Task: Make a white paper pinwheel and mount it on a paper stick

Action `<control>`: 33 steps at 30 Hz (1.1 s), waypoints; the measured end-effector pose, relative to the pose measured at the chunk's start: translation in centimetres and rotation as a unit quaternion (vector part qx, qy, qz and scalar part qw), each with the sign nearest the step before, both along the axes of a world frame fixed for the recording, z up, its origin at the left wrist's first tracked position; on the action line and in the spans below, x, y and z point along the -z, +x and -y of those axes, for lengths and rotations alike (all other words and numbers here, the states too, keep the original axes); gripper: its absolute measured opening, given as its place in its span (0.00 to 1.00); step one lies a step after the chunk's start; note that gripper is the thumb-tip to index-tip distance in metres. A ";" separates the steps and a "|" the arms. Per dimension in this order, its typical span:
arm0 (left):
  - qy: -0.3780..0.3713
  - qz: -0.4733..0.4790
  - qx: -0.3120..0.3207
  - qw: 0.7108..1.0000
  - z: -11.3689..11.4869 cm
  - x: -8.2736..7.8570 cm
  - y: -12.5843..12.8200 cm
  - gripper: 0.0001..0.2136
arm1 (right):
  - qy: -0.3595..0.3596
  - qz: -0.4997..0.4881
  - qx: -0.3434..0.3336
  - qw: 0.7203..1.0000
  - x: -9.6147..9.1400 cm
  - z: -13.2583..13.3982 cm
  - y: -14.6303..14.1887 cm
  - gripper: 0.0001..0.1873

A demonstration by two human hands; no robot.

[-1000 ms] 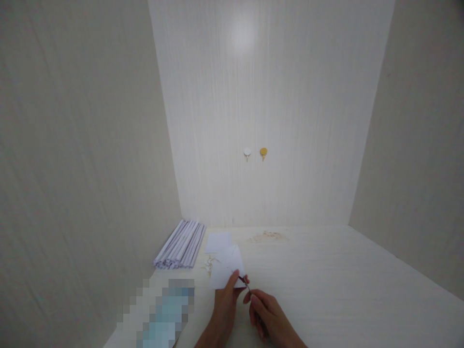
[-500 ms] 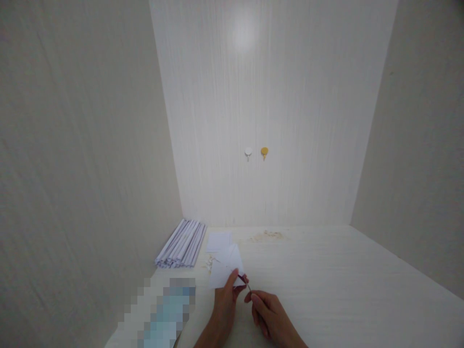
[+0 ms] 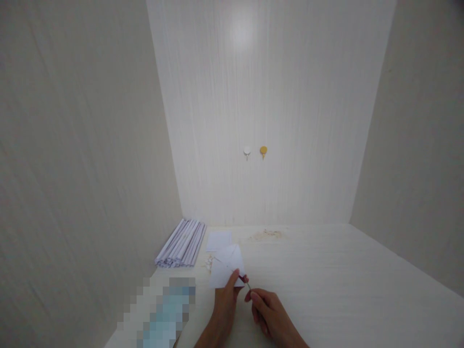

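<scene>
My left hand (image 3: 227, 299) is closed on a white square sheet of paper (image 3: 223, 273) with diagonal crease lines, thumb on top near its lower right corner. A small dark red piece (image 3: 243, 279) shows beside the left fingertips; its kind is unclear. Lower right of it, my right hand (image 3: 266, 309) pinches a thin stick (image 3: 248, 286) whose far end reaches the dark red piece. Another white sheet (image 3: 219, 240) lies flat just beyond the held paper.
A stack of rolled white paper tubes (image 3: 181, 244) lies by the left wall. Small pale scraps (image 3: 209, 263) sit left of the paper, brownish crumbs (image 3: 268, 235) near the back wall. White (image 3: 247, 151) and yellow hooks (image 3: 263, 150) hang there. A pixelated bluish object (image 3: 166, 311) is front left.
Both hands stay almost in place with the paper and the stick. The view has shifted very slightly, and the paper's crease lines show a little more clearly.
</scene>
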State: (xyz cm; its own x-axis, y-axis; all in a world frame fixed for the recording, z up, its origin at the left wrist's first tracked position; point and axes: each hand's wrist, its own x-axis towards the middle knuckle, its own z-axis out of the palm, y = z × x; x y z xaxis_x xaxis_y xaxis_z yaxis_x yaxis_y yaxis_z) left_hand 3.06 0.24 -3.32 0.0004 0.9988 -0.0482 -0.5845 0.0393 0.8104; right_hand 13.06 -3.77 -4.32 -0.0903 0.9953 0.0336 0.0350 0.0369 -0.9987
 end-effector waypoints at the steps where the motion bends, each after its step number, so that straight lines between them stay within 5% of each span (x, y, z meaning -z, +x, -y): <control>1: 0.000 -0.001 -0.002 1.000 0.0 -0.1 0.0 0.07 | -0.003 0.000 0.001 1.000 0.0 0.0 0.0 0.20; 33: 0.015 -0.086 -0.032 0.996 -0.2 -0.3 -0.3 0.07 | -0.022 -0.018 0.025 0.999 0.2 -0.2 -0.1 0.23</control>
